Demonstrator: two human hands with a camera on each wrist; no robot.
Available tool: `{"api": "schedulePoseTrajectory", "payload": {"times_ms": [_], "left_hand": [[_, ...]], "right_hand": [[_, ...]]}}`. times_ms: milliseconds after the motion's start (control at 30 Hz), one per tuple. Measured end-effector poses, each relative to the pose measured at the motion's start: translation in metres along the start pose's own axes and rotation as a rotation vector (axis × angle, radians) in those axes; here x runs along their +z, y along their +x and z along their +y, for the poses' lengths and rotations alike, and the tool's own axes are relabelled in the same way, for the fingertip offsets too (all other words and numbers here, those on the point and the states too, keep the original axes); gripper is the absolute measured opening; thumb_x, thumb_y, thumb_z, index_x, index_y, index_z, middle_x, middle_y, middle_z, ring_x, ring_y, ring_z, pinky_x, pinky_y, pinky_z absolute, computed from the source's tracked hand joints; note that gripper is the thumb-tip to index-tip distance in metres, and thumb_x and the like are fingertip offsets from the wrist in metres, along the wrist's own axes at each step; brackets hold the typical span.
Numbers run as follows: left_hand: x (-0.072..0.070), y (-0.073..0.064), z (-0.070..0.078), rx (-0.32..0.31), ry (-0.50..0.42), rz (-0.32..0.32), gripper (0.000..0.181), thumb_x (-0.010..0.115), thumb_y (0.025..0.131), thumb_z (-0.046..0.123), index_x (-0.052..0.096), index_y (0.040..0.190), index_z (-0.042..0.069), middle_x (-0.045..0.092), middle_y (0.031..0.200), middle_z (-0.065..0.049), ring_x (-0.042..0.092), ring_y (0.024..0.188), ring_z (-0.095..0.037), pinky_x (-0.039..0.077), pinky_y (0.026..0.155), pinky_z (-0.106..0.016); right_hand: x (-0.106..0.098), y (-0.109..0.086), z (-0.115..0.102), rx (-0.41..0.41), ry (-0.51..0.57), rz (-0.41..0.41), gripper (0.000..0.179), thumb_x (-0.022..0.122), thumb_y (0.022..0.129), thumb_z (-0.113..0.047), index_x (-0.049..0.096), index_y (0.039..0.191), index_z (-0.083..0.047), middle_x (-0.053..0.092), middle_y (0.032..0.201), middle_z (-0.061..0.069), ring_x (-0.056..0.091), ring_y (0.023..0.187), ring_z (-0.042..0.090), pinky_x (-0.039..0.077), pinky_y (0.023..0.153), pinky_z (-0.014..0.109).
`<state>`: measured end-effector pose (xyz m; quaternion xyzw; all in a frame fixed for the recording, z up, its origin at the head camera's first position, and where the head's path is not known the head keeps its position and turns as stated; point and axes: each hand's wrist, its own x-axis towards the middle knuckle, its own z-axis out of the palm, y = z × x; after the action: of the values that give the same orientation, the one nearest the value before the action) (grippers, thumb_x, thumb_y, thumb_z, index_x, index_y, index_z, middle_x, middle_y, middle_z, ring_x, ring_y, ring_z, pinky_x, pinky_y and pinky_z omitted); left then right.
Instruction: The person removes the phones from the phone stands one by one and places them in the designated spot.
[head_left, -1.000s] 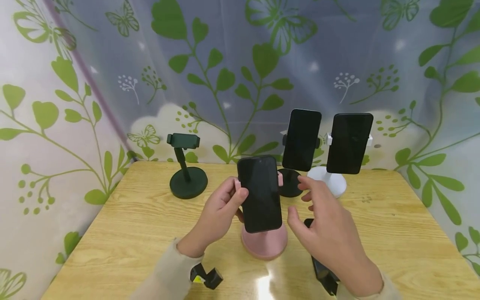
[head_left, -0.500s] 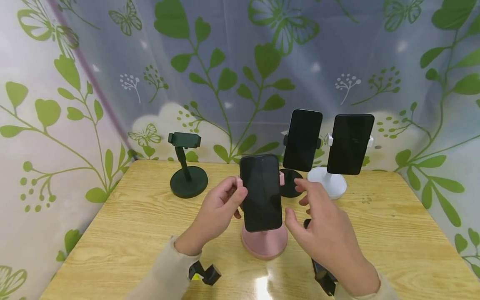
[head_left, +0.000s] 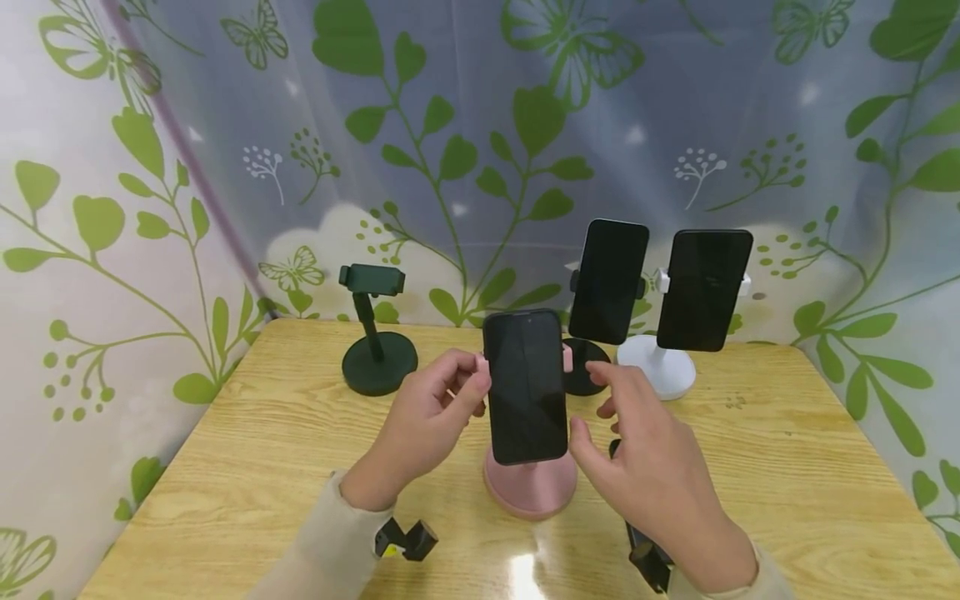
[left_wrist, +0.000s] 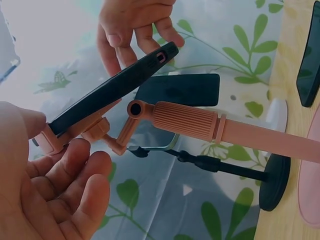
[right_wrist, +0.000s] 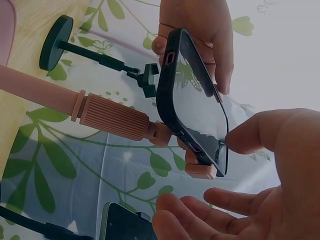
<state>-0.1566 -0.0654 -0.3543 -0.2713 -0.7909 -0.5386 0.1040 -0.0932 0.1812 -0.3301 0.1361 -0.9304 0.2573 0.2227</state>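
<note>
A dark phone (head_left: 527, 387) stands upright in the clamp of a pink phone stand (head_left: 530, 487). My left hand (head_left: 420, 421) is at its left side, thumb and forefinger pinching the clamp's end; the left wrist view shows the pink clamp arm (left_wrist: 48, 140) between them and the other fingers loosely bent below. At the right side my right hand (head_left: 652, 454) hovers with fingers spread, its thumb close to the phone's edge. In the right wrist view that hand (right_wrist: 260, 185) holds nothing, and the phone (right_wrist: 197, 100) shows its glossy screen.
A dark green stand (head_left: 377, 364) without a phone stands at the back left. Behind the pink stand, a black stand (head_left: 588, 379) and a white stand (head_left: 660, 371) each hold a phone. A dark flat object (head_left: 617, 448) lies partly hidden beneath the right hand.
My left hand has drawn slightly left, its thumb coming off the phone's face towards the clamp. The right hand has shifted slightly left. The phone stays in the pink stand.
</note>
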Motion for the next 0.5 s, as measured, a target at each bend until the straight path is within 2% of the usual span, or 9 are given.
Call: {"api": "schedulePoseTrajectory", "payload": {"times_ms": [233,500], "left_hand": [[-0.0025,-0.0015,0.0003,0.019,0.06,0.002,0.016,0.062,0.106,0.029,0.068,0.112,0.016,0.065,0.081,0.007,0.061,0.071,-0.01,0.052,0.062,-0.028],[-0.0055,-0.0023,0.0012,0.051,0.152,0.006,0.021,0.062,0.106,0.032,0.069,0.116,0.016,0.064,0.083,0.012,0.059,0.072,-0.005,0.054,0.066,-0.027]], "right_hand": [[0.0046,-0.0008,-0.0014,-0.001,-0.005,0.008,0.048,0.071,0.09,-0.021,0.057,0.135,-0.012,0.063,0.112,0.002,0.061,0.074,0.009,0.048,0.054,0.027],[0.0093,0.0001,-0.0015,-0.021,-0.014,0.018,0.05,0.072,0.089,-0.021,0.057,0.136,-0.011,0.061,0.113,0.004,0.062,0.075,0.011,0.046,0.053,0.026]]}}
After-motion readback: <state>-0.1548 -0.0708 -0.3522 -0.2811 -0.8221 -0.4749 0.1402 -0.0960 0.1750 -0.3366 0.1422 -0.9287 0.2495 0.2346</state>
